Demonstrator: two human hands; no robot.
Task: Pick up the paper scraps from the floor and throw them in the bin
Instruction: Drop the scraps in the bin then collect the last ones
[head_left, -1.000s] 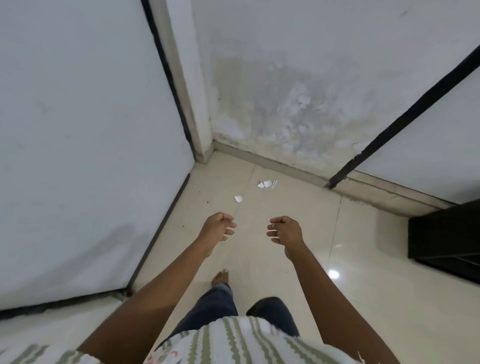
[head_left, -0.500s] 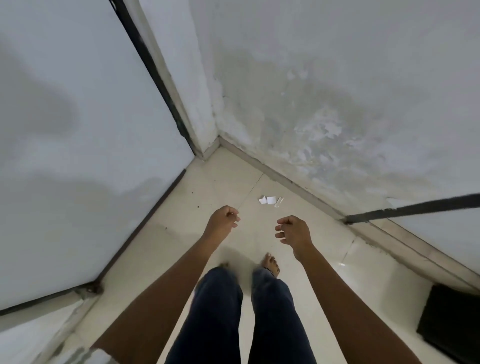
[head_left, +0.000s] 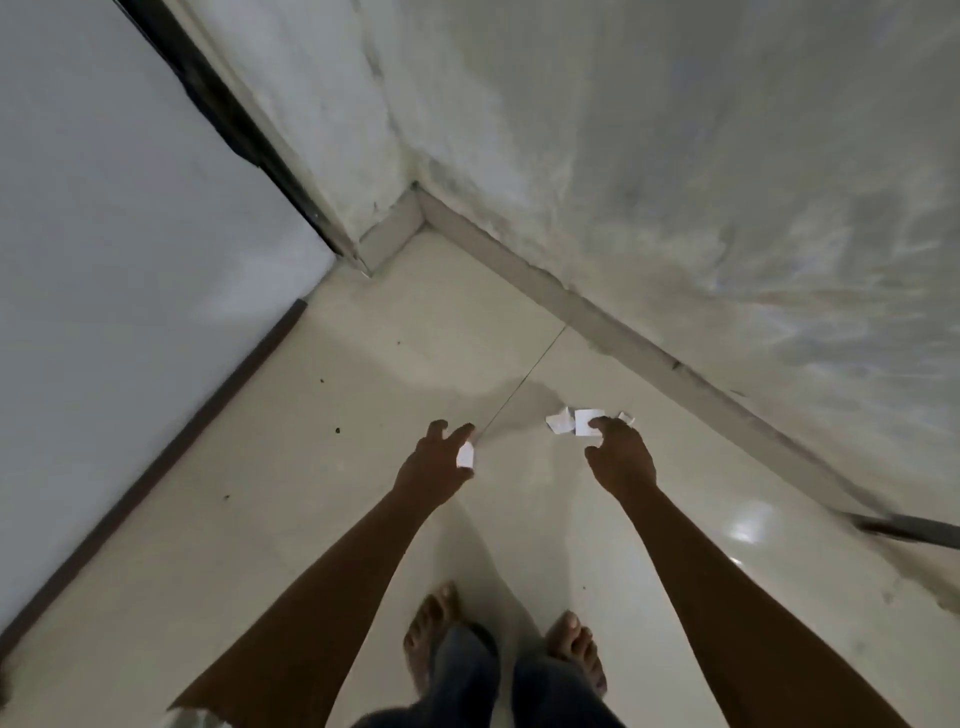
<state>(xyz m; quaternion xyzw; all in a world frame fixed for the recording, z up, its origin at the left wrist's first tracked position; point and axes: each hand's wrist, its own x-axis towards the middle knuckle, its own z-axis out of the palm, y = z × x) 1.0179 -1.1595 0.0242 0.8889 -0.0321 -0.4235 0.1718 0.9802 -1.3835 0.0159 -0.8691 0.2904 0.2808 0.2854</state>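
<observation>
Three white paper scraps lie in a cluster on the cream tile floor near the skirting: a small one (head_left: 559, 420), a larger one (head_left: 584, 418) and a tiny one (head_left: 626, 417). My right hand (head_left: 621, 460) reaches down to them, its fingertips touching the larger scrap and its fingers apart. My left hand (head_left: 434, 465) is low to the left, with a single white paper scrap (head_left: 465, 456) pinched between index finger and thumb. No bin is in view.
This is a room corner: a stained wall with skirting (head_left: 587, 317) runs along the right, and a pale panel with a dark bottom strip (head_left: 171, 447) along the left. My bare feet (head_left: 431, 629) stand behind the hands. Dark specks dot the floor.
I have bent down towards the floor. Both hands dropped from curled in the air: the left took hold of the lone scrap, and the right reached the cluster.
</observation>
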